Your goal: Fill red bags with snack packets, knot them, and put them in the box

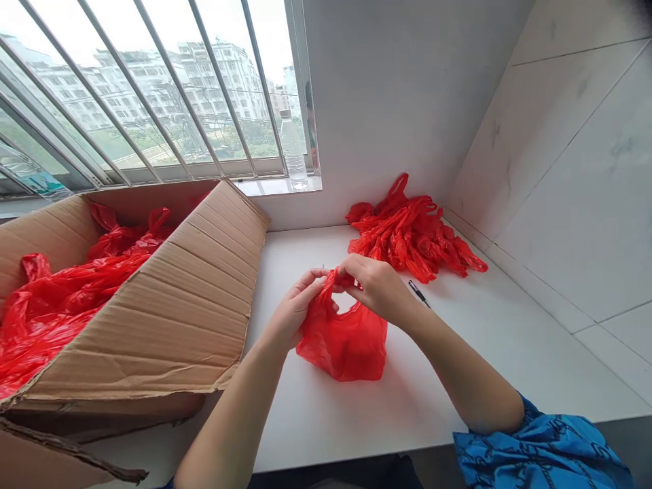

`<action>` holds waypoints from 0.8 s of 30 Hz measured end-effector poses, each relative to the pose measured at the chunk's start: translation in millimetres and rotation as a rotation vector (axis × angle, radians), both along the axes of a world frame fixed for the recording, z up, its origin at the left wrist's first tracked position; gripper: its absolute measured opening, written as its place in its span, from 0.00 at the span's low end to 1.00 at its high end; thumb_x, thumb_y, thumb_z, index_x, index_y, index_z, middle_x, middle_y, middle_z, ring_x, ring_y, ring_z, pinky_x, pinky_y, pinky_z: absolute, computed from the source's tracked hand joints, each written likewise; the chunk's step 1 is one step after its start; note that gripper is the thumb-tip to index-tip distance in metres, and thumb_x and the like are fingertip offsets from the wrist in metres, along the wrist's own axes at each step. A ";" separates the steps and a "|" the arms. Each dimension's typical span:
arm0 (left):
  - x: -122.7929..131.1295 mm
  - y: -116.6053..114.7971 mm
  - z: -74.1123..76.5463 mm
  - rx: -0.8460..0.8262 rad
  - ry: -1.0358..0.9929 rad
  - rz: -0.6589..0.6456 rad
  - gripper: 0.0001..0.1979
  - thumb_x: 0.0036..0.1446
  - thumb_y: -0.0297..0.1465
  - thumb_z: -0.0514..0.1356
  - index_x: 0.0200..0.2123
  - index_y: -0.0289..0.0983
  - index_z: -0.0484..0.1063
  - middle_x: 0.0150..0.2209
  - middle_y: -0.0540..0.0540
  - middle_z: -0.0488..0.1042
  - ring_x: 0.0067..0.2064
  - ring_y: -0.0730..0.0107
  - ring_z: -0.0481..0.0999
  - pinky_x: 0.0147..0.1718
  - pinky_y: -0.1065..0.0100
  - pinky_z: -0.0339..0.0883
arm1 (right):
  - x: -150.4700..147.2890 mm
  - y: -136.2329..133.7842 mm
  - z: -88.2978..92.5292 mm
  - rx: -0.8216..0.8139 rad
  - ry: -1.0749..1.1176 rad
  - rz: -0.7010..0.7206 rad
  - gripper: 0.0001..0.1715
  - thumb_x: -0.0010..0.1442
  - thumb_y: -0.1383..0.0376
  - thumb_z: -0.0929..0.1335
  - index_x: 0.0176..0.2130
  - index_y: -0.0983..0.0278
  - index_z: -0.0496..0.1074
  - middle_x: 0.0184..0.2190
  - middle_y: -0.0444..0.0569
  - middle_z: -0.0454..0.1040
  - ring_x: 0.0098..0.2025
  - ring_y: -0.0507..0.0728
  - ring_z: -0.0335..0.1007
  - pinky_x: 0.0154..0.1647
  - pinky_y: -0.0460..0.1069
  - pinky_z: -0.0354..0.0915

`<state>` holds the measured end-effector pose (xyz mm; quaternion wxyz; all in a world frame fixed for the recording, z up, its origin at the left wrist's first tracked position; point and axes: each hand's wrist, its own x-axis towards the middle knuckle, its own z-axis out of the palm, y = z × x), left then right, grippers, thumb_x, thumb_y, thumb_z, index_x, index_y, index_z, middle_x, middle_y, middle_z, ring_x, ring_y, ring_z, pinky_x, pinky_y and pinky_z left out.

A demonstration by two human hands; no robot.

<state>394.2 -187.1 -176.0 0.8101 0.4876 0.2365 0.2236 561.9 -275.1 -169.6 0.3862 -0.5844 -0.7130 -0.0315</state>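
Observation:
A red plastic bag (pixel 351 346) hangs from my two hands just over the white table, its body spread toward me. My left hand (pixel 301 302) pinches the bag's gathered upper left part, a handle strip. Close beside it, my right hand (pixel 374 282) grips the top of the bag with bent fingers, and some of its fingertips are hidden. A gap between the handles shows the white tabletop. Behind my right hand lies a heap of red plastic bags (pixel 407 231), some of them twisted or knotted.
An open cardboard box (pixel 198 285) holding more red plastic bags (pixel 76 299) stands at the left. A black pen (pixel 418 292) lies on the white table (pixel 489 339). A clear bottle (pixel 293 153) stands on the sill of a barred window. Tiled wall (pixel 585 190) bounds the right.

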 end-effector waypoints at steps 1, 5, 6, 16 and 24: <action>-1.1 0.4 -0.6 -0.007 -0.001 -0.011 0.13 0.56 0.35 0.67 0.43 0.42 0.69 0.32 0.51 0.76 0.27 0.72 0.77 0.25 0.73 0.70 | 0.4 -1.9 1.7 0.004 -0.033 0.007 0.05 0.65 0.69 0.66 0.35 0.62 0.68 0.32 0.45 0.72 0.33 0.52 0.68 0.32 0.46 0.60; -4.3 4.4 -4.5 -0.118 -0.016 -0.029 0.16 0.52 0.30 0.69 0.44 0.42 0.71 0.35 0.51 0.78 0.25 0.78 0.75 0.24 0.77 0.69 | 1.7 -9.6 7.6 0.005 -0.178 0.022 0.11 0.65 0.74 0.62 0.39 0.62 0.72 0.43 0.49 0.74 0.41 0.54 0.69 0.34 0.47 0.63; -4.2 5.5 -5.7 -0.138 -0.015 -0.029 0.16 0.52 0.29 0.70 0.44 0.42 0.72 0.37 0.50 0.78 0.25 0.80 0.74 0.24 0.78 0.69 | 1.5 -10.8 8.2 0.004 -0.219 0.003 0.14 0.65 0.76 0.61 0.40 0.62 0.73 0.46 0.51 0.73 0.42 0.55 0.69 0.33 0.47 0.63; 1.5 2.4 -5.8 0.064 0.014 0.126 0.14 0.49 0.35 0.72 0.38 0.34 0.78 0.29 0.48 0.77 0.26 0.77 0.75 0.25 0.77 0.70 | 0.8 -16.9 14.6 -0.024 -0.243 0.018 0.13 0.69 0.69 0.63 0.42 0.60 0.77 0.48 0.48 0.76 0.43 0.54 0.74 0.34 0.47 0.67; -22.9 9.2 16.7 0.253 -0.045 0.436 0.15 0.47 0.34 0.73 0.38 0.35 0.80 0.32 0.47 0.78 0.32 0.75 0.77 0.35 0.75 0.74 | 45.4 -51.1 42.8 0.130 0.188 0.187 0.12 0.67 0.61 0.67 0.45 0.58 0.79 0.41 0.47 0.80 0.43 0.56 0.76 0.42 0.51 0.72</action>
